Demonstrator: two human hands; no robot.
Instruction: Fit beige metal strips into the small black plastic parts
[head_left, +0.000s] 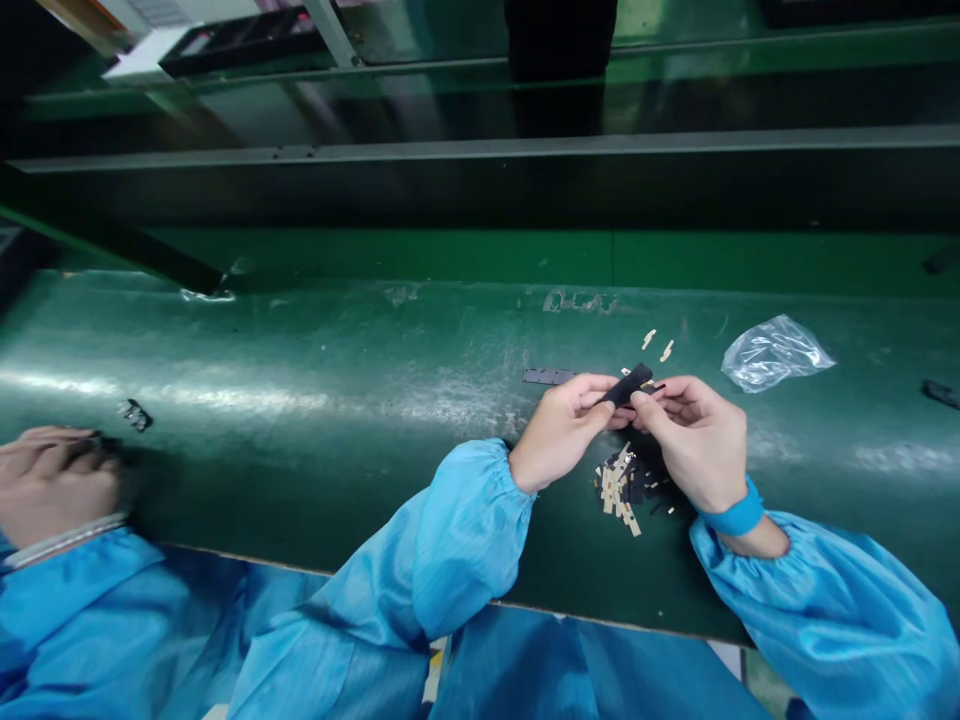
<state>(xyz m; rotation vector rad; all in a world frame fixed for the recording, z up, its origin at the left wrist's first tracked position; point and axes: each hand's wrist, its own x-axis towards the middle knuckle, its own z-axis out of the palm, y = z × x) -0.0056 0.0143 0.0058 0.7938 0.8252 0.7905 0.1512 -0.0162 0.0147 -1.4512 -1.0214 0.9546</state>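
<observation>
My left hand (561,432) and my right hand (694,435) meet over the green bench, both closed on a small black strip (628,383) that tilts up to the right. The fingertips of both hands pinch it from either side. Below my hands lies a pile of small tan and black parts (622,485). A flat dark strip (547,376) rests on the bench just left of my left hand. Two tan bits (658,345) lie beyond my hands.
A crumpled clear plastic bag (776,350) lies at the right. A co-worker's hands (52,480) in blue sleeves work at the far left near a small black part (136,414). A raised green ledge (480,255) runs behind the bench (337,400).
</observation>
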